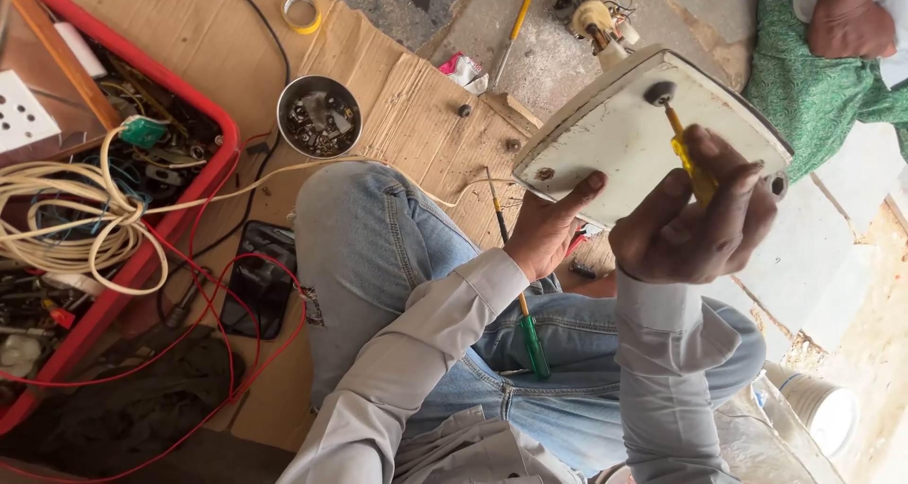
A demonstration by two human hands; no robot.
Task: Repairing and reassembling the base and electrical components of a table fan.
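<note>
1. We hold a cream, fan-shaped appliance base up above our lap, its flat underside turned toward us
2. Our left hand props the base from below; the thumb presses on the underside near the lower left corner and the fingers wrap behind the edge, so this grip is closed on the base
3. Our right hand has its grip pinching a yellow-handled screwdriver, whose tip sits in a dark round screw hole near the upper edge of the base
4. A second screwdriver with a green handle lies across our jeans, its yellow shaft running up behind the left wrist
5. A thin pale wire trails from the base toward the left over the cardboard sheet on the floor
6. On the cardboard, near its middle, stands a round metal bowl of small screws and parts; a roll of yellow tape lies near its far edge
7. At the left edge a red crate holds coiled cream cable and loose parts; red wires loop out of it around a black flat case
8. Another person's arm rests on green cloth at the top right corner
</note>
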